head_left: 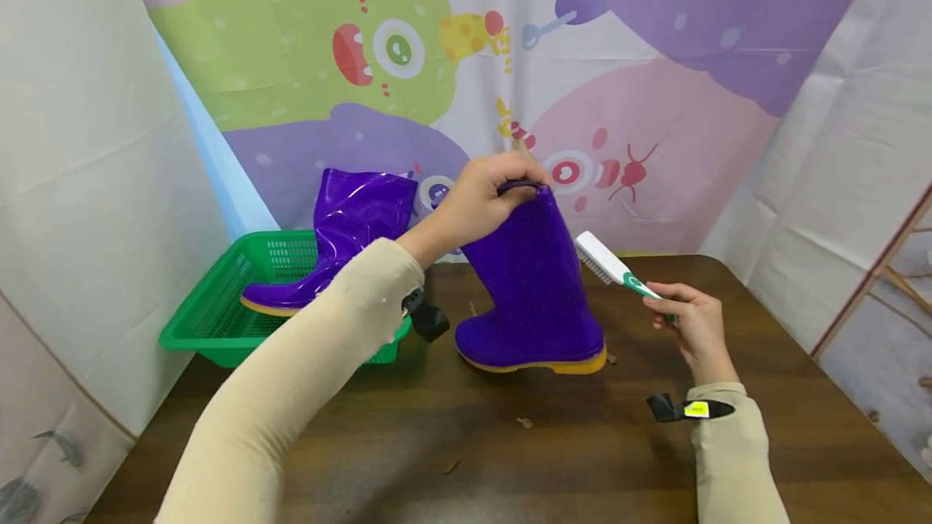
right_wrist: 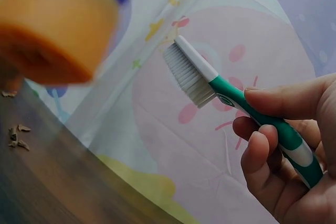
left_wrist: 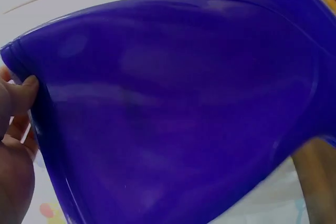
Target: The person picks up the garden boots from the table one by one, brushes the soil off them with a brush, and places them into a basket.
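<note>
My left hand [head_left: 484,194] pinches the top rim of a purple rain boot [head_left: 535,281] with a yellow sole. The boot hangs toe to the left, its sole close above the table; I cannot tell whether it touches. In the left wrist view the thumb presses the rim of the boot shaft [left_wrist: 168,93]. My right hand [head_left: 695,326] grips the green and white handle of a scrub brush [right_wrist: 194,74]. Its white bristles point toward the boot's heel side, apart from it. Another purple boot [head_left: 364,209] stands in a green basket [head_left: 211,338] on the left.
Small brown bits [right_wrist: 20,136] lie scattered on the dark wooden table [head_left: 582,459], some near the boot and some closer to the front. A patterned cloth [head_left: 291,63] hangs behind the table. White cloth [head_left: 73,103] hangs at the left.
</note>
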`<state>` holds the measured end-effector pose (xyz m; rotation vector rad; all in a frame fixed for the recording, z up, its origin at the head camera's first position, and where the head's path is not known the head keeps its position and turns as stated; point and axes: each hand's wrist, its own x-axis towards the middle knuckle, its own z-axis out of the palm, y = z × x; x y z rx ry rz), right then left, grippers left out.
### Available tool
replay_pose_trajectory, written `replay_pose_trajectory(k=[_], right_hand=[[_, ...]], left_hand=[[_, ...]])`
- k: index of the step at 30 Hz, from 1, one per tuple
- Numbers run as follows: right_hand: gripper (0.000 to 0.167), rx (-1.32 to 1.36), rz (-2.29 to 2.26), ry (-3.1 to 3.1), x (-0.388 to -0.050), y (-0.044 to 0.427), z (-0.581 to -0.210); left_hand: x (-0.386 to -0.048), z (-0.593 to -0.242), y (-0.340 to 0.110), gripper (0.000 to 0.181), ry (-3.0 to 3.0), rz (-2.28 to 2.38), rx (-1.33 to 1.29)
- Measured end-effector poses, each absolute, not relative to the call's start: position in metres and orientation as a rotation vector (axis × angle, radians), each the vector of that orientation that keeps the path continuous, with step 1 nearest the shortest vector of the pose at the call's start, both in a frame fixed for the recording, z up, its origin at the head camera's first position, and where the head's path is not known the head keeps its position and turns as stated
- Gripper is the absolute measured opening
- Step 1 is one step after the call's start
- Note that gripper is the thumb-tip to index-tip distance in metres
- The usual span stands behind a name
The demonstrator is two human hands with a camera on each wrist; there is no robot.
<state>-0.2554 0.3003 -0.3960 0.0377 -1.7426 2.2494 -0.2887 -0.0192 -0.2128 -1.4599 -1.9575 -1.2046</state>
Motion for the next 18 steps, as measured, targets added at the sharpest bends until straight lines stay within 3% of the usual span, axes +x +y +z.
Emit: replay_pose_trajectory(k=[9,18], right_hand=[[0.022,0.026,2.251,-1.738,-0.257,0.302,-0.398],[0.021,0.055,2.26,-1.744,-0.255,0.3,-0.398]], left_hand=[[-0.296,-0.24,-0.006,0.018,-1.701,-1.241,-1.644],[-0.277,-0.255,-0.027,0.021,-1.664,-1.157,-1.842]])
